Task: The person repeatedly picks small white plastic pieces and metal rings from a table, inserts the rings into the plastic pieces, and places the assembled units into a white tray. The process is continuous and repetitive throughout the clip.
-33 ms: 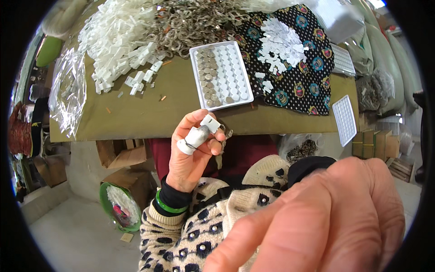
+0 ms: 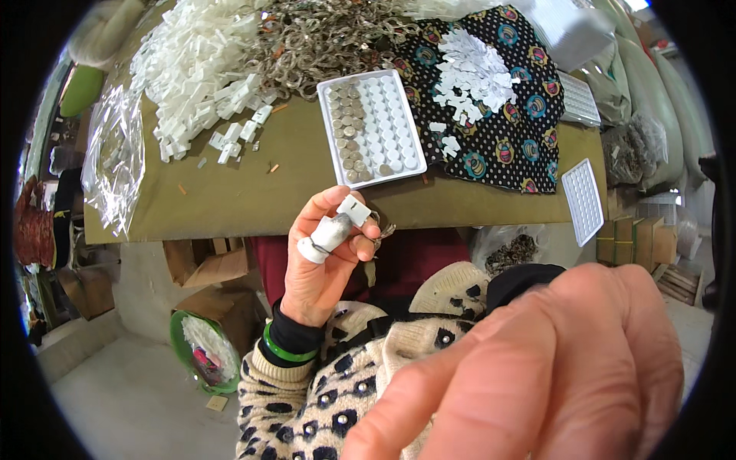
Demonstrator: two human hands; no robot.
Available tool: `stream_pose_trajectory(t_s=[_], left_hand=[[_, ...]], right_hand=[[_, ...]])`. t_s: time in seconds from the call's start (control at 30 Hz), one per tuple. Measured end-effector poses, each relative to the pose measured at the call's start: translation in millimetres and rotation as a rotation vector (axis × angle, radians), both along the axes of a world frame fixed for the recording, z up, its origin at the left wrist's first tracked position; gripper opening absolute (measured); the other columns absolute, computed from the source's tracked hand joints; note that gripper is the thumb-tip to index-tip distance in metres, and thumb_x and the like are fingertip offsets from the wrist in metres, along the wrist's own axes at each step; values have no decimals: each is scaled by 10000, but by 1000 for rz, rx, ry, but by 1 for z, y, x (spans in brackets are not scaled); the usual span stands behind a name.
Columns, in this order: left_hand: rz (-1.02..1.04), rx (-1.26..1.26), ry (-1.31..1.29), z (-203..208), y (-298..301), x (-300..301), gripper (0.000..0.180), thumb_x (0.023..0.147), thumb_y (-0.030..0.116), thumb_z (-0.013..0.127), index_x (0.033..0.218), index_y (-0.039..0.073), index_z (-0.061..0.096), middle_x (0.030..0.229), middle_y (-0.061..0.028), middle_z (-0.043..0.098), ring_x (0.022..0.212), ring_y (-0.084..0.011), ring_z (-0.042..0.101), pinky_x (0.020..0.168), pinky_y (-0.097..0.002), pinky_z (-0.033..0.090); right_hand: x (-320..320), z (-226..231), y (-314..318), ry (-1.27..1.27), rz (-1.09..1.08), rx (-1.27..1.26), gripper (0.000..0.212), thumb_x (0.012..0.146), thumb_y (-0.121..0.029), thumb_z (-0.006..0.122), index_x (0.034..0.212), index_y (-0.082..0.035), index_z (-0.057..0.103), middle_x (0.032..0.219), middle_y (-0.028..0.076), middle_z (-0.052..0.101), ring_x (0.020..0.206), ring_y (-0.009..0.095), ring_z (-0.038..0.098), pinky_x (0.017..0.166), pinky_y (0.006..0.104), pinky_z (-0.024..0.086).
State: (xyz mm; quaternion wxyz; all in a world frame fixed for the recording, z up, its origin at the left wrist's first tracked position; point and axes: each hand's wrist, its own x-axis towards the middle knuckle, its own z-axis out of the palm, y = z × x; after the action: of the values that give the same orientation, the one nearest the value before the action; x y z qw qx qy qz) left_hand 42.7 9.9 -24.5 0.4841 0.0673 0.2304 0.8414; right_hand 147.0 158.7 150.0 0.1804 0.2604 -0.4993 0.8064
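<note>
My left hand (image 2: 310,272) is closed in front of the table's near edge. Its fingers pinch a small white plastic piece (image 2: 353,208) with a dark slot in it. A white finger cover (image 2: 326,239), smudged grey and tied with a dark band, sits on one digit of that hand. Thin greyish strands (image 2: 378,238) hang beside the same fingers. Very near the camera and large in view, my right hand (image 2: 537,360) shows its back, with the fingers bent and close together. Whatever its fingertips may hold is hidden.
On the green table (image 2: 230,207) stands a white tray (image 2: 420,157) partly filled with round greyish pieces. Heaps of translucent plastic pieces (image 2: 192,69) and tangled grey-brown loops (image 2: 322,46) lie behind. White bits (image 2: 471,73) rest on a patterned cloth (image 2: 529,157). A green basket (image 2: 179,337) stands on the floor.
</note>
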Motion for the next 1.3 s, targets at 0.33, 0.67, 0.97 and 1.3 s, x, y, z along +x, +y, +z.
stream_pose_trajectory(t_s=[0.33, 0.67, 0.97, 1.3], left_hand=[[3, -91, -68, 3, -3, 0, 357, 939, 129, 621, 1278, 26, 576, 1147, -215, 639, 887, -286, 695, 678, -353, 609], [-17, -119, -41, 6, 0, 0, 314, 934, 108, 621, 1229, 1, 599, 1048, -227, 659, 797, -272, 695, 664, -392, 610], [-34, -156, -31, 8, 3, 1, 288, 942, 110, 617, 1208, 3, 609, 1019, -216, 665, 754, -255, 691, 667, -388, 607], [-18, -201, -4, 10, 7, 2, 286, 955, 81, 591, 1228, -3, 583, 1041, -187, 664, 792, -231, 701, 678, -377, 626]], right_hand=[[10, -57, 69, -272, -577, 151, 259, 983, -112, 434, 1106, 41, 604, 949, 146, 627, 841, 259, 599, 738, 392, 522], [-2, -145, 95, -406, -1145, 1198, 101, 826, 35, 643, 916, -10, 629, 843, 111, 600, 779, 291, 605, 672, 371, 493], [5, -150, 84, -364, -1046, 1435, 254, 722, 60, 670, 961, -13, 625, 862, 85, 540, 798, 262, 559, 681, 365, 464], [-7, -152, 85, -353, -1032, 1401, 166, 734, 60, 649, 888, 7, 617, 887, 91, 528, 848, 265, 568, 726, 363, 471]])
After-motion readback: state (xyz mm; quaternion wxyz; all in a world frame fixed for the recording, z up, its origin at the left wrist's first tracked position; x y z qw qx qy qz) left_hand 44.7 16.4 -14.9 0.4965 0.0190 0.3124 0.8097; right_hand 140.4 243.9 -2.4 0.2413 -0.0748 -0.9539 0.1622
